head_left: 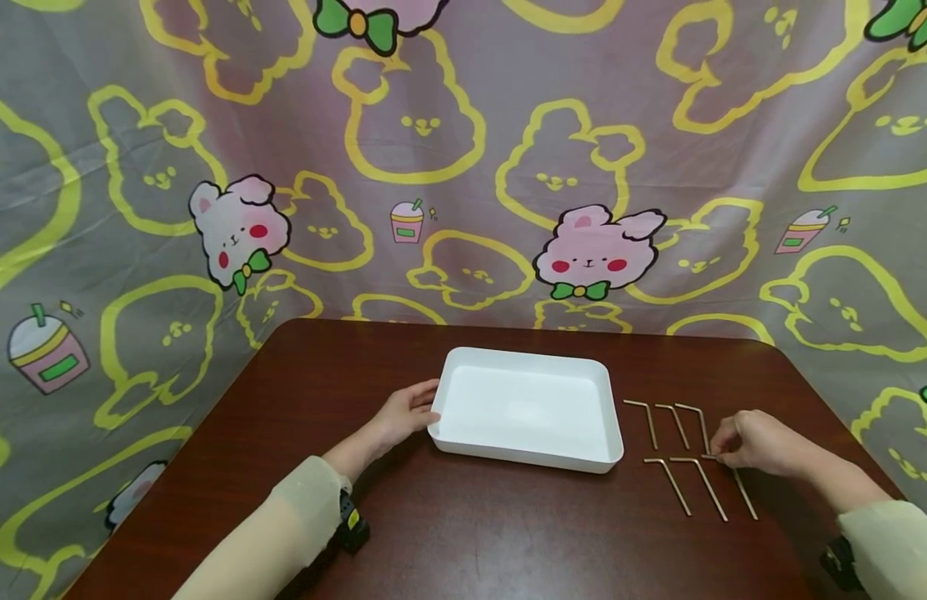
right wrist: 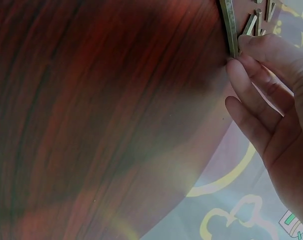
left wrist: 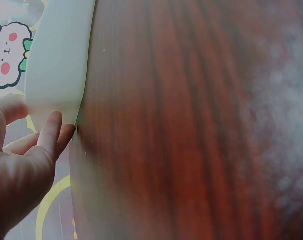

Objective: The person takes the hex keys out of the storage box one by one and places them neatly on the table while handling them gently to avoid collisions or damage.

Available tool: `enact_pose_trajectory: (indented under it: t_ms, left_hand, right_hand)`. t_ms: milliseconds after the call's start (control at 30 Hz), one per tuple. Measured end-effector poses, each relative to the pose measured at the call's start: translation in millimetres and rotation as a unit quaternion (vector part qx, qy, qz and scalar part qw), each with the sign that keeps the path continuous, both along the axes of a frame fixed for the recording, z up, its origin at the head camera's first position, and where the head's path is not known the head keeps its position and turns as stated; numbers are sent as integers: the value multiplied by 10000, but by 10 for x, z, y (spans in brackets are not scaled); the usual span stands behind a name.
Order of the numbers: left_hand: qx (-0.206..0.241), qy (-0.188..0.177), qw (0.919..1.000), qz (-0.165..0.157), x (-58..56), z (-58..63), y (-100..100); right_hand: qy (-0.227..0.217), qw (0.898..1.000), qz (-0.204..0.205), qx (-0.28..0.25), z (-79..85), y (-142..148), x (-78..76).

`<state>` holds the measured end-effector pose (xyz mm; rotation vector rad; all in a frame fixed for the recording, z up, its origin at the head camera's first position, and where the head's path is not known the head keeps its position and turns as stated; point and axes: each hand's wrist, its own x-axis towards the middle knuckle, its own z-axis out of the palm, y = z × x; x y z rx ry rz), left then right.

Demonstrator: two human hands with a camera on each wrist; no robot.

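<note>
My left hand (head_left: 400, 415) is at the left end of a white rectangular tray (head_left: 525, 456), its fingers resting against the end wall. In the left wrist view the fingertips (left wrist: 52, 120) touch the tray's outer side and the thumb is near its edge. Right of the tray, several L-shaped hex keys lie in two rows. My right hand (head_left: 756, 443) is low over the right end of these rows. Its thumb and fingers pinch the lower right hex key (head_left: 745, 497) near the bend, which the hand partly hides. A hex key (right wrist: 229, 25) also shows at the fingertips in the right wrist view.
Three hex keys make up the back row, one of them (head_left: 641, 404) nearest the tray. In the front row, two more, including this hex key (head_left: 677, 490), lie left of my right hand. The dark wooden table (head_left: 463, 533) ends at a patterned cloth (head_left: 463, 250) behind.
</note>
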<state>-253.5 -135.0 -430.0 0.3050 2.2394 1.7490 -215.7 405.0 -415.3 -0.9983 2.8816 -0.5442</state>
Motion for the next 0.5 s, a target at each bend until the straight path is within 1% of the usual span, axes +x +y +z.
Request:
enact_pose_trajectory:
  t_ms: [100, 233, 300, 333, 400, 467, 500]
  left_hand:
    - [-13, 10, 10000, 40, 3, 6, 10]
    - [7, -66, 9999, 139, -3, 7, 27]
    - [-97, 6, 9999, 121, -13, 2, 21]
    - [-184, 76, 9998, 96, -19, 0, 13]
    - [-517, 333, 9981, -40, -25, 9, -9]
    - [-986, 656, 9927, -220, -26, 40, -46]
    - [-1251, 828, 9882, -294, -25, 64, -67]
  right_hand:
    - [-194, 9993, -281, 137, 18, -19, 10]
    - [-471, 9968, -618, 180, 81, -48, 34]
    - [-477, 9960, -736, 153, 130, -66, 40]
    - [-455, 9955, -816, 140, 158, -80, 45]
    - [-370, 9940, -1020, 131, 221, -113, 59]
    - [-159, 9933, -1136, 128, 290, -154, 85]
    - [-60, 9928, -1189, 112, 326, -180, 101]
